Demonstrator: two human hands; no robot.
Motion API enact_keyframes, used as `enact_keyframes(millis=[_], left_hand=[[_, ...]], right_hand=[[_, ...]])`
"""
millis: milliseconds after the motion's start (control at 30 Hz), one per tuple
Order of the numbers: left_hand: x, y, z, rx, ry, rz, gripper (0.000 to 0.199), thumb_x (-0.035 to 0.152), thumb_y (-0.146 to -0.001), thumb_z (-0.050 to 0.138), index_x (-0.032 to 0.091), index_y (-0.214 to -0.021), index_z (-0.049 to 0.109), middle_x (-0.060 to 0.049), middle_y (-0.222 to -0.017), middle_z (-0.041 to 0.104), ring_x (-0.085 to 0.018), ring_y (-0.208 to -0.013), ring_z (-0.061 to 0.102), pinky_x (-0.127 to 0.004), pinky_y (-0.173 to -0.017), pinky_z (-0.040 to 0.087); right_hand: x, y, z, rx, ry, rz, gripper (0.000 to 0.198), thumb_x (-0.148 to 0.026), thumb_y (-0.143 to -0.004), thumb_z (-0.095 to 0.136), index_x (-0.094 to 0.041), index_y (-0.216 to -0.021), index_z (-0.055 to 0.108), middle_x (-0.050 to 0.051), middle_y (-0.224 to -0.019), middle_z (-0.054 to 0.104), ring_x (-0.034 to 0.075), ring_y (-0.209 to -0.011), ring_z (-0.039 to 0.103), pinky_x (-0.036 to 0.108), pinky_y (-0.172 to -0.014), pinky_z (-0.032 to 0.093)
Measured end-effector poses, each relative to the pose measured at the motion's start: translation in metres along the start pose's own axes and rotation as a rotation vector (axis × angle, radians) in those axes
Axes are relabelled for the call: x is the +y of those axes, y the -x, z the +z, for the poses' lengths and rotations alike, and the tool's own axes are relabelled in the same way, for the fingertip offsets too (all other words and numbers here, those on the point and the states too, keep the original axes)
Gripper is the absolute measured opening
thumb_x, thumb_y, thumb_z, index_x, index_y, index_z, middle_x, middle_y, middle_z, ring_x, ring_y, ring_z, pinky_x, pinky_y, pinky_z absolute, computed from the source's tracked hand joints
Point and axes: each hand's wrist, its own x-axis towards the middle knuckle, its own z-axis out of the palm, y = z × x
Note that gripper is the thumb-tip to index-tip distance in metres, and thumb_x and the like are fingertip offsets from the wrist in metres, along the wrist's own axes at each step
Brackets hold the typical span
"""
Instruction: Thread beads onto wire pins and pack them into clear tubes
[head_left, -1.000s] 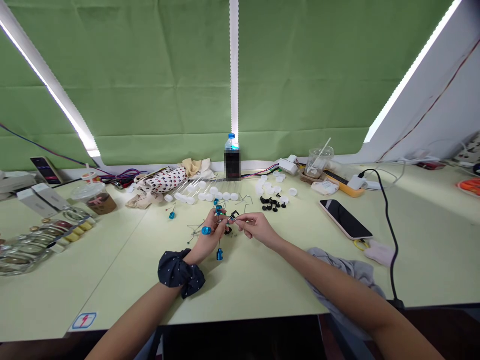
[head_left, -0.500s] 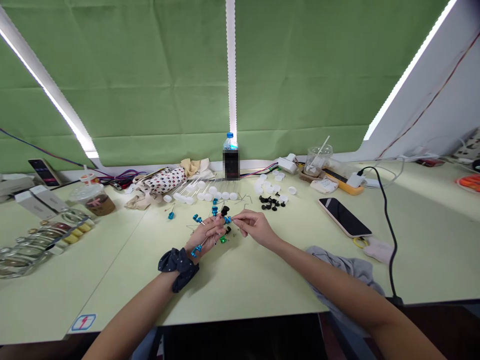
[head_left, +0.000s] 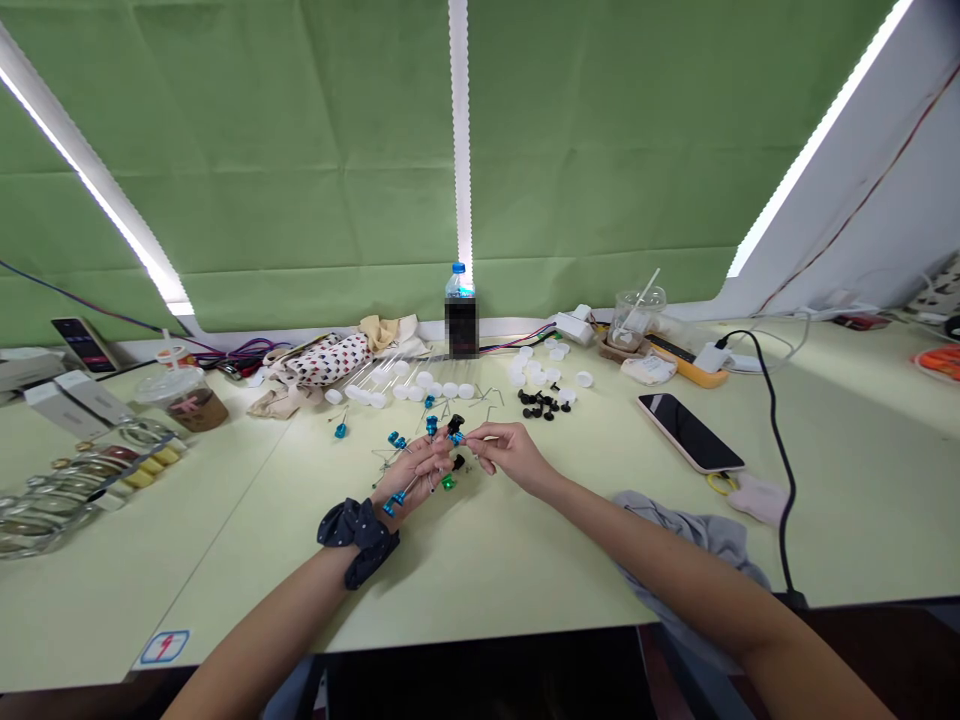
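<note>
Blue parts (head_left: 394, 502) on thin stems fan out from the left hand (head_left: 417, 470), whose fingers are closed around the stems, above the middle of the table (head_left: 525, 570). A black part (head_left: 455, 425) projects at the far side of the same hand; a green part (head_left: 448, 482) is located at its right side, near edge. The right hand (head_left: 517, 458) is positioned to the right, thumb and forefinger brought together at a blue end piece (head_left: 456, 439); the contact area is too small to tell whether they grip it.

A separate blue unit (head_left: 341, 431) lies on the table, far left of the left hand. Beyond the hands, clear tubes (head_left: 386, 368) with white ends lie in a row. Far right of the hands are loose white caps (head_left: 536, 373) and, nearer, black pieces (head_left: 544, 406). A phone (head_left: 690, 432) lies farther right.
</note>
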Motion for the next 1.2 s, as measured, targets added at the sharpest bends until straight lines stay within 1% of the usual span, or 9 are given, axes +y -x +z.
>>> enact_keyframes(millis=[167,333,433,500,633,833,967,1067,1200], left_hand=[[0.0,0.0,0.0,-0.038,0.077,-0.04,0.013,0.016,-0.071,0.067,0.013,-0.083,0.061,0.007,-0.065,0.043,0.002,-0.038,0.008,-0.017,-0.049,0.039],[0.003,0.002,0.0,-0.11,0.066,-0.112,0.018,0.013,-0.073,0.067,0.01,-0.09,0.062,0.008,-0.06,0.041,0.004,-0.035,0.013,-0.014,-0.049,0.037],[0.005,0.002,-0.002,-0.149,0.013,-0.154,0.017,0.014,-0.074,0.067,0.01,-0.09,0.063,0.008,-0.058,0.041,0.005,-0.034,0.015,-0.015,-0.049,0.037],[0.006,0.001,-0.004,-0.148,0.0,-0.158,0.016,0.014,-0.074,0.067,0.011,-0.089,0.063,0.007,-0.058,0.042,0.004,-0.034,0.016,-0.016,-0.049,0.037],[0.004,-0.001,-0.006,-0.098,0.026,-0.137,0.017,0.013,-0.073,0.067,0.01,-0.089,0.063,0.007,-0.06,0.045,0.005,-0.035,0.016,-0.015,-0.049,0.037],[-0.003,-0.003,-0.003,-0.093,0.053,-0.113,0.019,0.014,-0.071,0.069,0.011,-0.089,0.062,0.008,-0.059,0.041,0.004,-0.036,0.018,-0.014,-0.051,0.039],[0.0,-0.001,0.0,-0.051,0.046,-0.104,0.02,0.014,-0.07,0.07,0.01,-0.088,0.062,0.008,-0.058,0.042,0.004,-0.036,0.017,-0.014,-0.051,0.04],[0.005,0.0,0.0,-0.033,0.053,-0.106,0.019,0.011,-0.069,0.069,0.01,-0.088,0.063,0.009,-0.056,0.042,0.004,-0.036,0.016,-0.014,-0.05,0.04],[0.011,0.001,-0.001,0.012,0.077,-0.11,0.019,0.01,-0.068,0.069,0.009,-0.086,0.064,0.009,-0.054,0.039,0.004,-0.036,0.016,-0.014,-0.049,0.039]], right_hand=[[0.004,-0.001,-0.003,-0.038,-0.076,0.076,0.027,-0.036,-0.068,0.07,-0.012,-0.08,0.069,-0.001,-0.06,0.055,0.004,-0.04,0.041,0.023,-0.043,0.03],[0.008,-0.004,-0.013,-0.233,-0.275,0.36,0.027,-0.032,-0.065,0.074,-0.009,-0.08,0.068,-0.001,-0.062,0.053,0.0,-0.037,0.032,0.021,-0.04,0.019],[0.008,-0.004,-0.016,-0.323,-0.271,0.414,0.026,-0.033,-0.068,0.072,-0.009,-0.079,0.067,-0.001,-0.061,0.052,-0.001,-0.036,0.029,0.02,-0.04,0.017],[0.009,-0.003,-0.015,-0.309,-0.192,0.341,0.027,-0.035,-0.071,0.069,-0.01,-0.081,0.067,-0.002,-0.06,0.051,0.001,-0.037,0.03,0.02,-0.04,0.019],[0.011,0.002,-0.008,-0.141,0.145,0.083,0.026,-0.039,-0.078,0.06,-0.013,-0.079,0.063,-0.001,-0.061,0.052,0.006,-0.04,0.043,0.021,-0.041,0.031],[0.011,0.01,0.0,0.02,0.602,-0.244,0.023,-0.032,-0.086,0.048,-0.017,-0.072,0.057,0.002,-0.068,0.052,0.009,-0.048,0.049,0.023,-0.05,0.04],[0.015,0.008,0.0,0.039,0.509,-0.195,0.024,-0.035,-0.086,0.049,-0.016,-0.076,0.061,0.004,-0.075,0.054,0.009,-0.046,0.051,0.024,-0.048,0.043],[0.017,0.005,-0.002,-0.032,0.302,-0.107,0.025,-0.039,-0.083,0.052,-0.017,-0.09,0.063,0.005,-0.086,0.056,0.008,-0.045,0.052,0.025,-0.046,0.045],[0.016,0.004,-0.002,-0.116,0.217,-0.121,0.03,-0.037,-0.08,0.058,-0.018,-0.102,0.063,0.005,-0.088,0.052,0.008,-0.051,0.054,0.025,-0.049,0.048]])
